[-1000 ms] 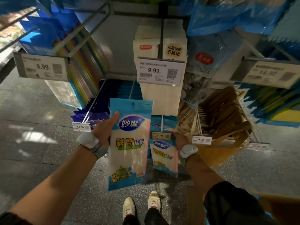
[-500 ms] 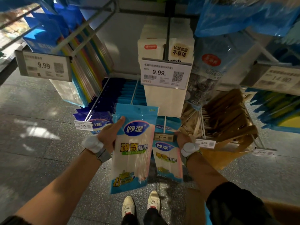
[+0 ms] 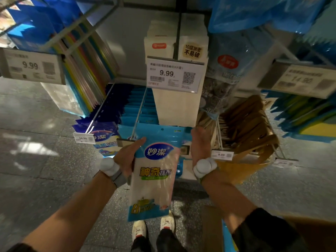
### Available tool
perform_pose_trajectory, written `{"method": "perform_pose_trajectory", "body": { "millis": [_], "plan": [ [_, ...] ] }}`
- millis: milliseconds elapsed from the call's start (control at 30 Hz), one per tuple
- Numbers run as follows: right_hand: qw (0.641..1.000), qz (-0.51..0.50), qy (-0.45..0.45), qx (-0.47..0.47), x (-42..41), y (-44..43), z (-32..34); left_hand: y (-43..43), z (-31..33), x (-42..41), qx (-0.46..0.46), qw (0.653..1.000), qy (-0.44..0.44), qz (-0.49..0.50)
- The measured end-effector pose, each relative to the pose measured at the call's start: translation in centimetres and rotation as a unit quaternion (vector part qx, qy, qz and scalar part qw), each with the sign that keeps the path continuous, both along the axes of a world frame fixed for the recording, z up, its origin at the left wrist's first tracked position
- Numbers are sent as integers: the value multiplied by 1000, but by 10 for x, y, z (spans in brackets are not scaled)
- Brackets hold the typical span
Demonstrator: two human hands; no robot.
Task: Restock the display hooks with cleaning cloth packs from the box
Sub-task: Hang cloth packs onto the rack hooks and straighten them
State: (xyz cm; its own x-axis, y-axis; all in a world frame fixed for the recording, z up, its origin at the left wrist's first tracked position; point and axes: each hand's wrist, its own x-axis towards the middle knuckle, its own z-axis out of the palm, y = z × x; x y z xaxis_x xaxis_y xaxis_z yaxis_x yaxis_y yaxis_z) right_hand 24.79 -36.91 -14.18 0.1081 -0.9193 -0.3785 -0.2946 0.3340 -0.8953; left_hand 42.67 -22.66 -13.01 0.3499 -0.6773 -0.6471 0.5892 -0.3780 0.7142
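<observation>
My left hand (image 3: 127,158) grips a cleaning cloth pack (image 3: 154,175), blue and white with a round blue logo, by its upper left edge. The pack hangs upright in front of the lower display hooks, its punched top at the level of their front ends. A wire hook (image 3: 140,113) carrying a row of light blue packs (image 3: 143,108) ends just left of the pack's top. My right hand (image 3: 200,145) is at the pack's upper right corner, back to the camera, fingers pointing up. Behind the pack, a hanging pack (image 3: 180,169) shows only as a sliver.
Price tags (image 3: 174,75) hang at the front of upper hooks holding white packs (image 3: 176,106). Dark blue packs (image 3: 103,140) hang to the left, wooden brushes (image 3: 251,128) to the right. A cardboard box (image 3: 312,233) is at bottom right. My shoes (image 3: 139,230) stand on the grey floor.
My left hand has carried the pack up and to the right, so it now covers the hanging pack. My right hand has risen to the pack's top right corner.
</observation>
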Motion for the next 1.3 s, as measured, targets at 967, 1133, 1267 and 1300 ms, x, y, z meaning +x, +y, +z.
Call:
{"method": "perform_pose_trajectory", "body": {
  "millis": [967, 1133, 1267, 1300],
  "plan": [
    [985, 88, 36, 141, -34, -2, -48, -46, -74, -49, 98, 993, 18, 67],
    [976, 148, 128, 93, -23, -21, -51, -69, -77, -38, 93, 992, -1, 87],
    [927, 284, 243, 43, -27, -21, -66, -79, -82, -42, 116, 989, -18, 85],
    [916, 302, 260, 38, -27, -20, -67, -80, -83, -43, 120, 989, -16, 89]
  ]
}}
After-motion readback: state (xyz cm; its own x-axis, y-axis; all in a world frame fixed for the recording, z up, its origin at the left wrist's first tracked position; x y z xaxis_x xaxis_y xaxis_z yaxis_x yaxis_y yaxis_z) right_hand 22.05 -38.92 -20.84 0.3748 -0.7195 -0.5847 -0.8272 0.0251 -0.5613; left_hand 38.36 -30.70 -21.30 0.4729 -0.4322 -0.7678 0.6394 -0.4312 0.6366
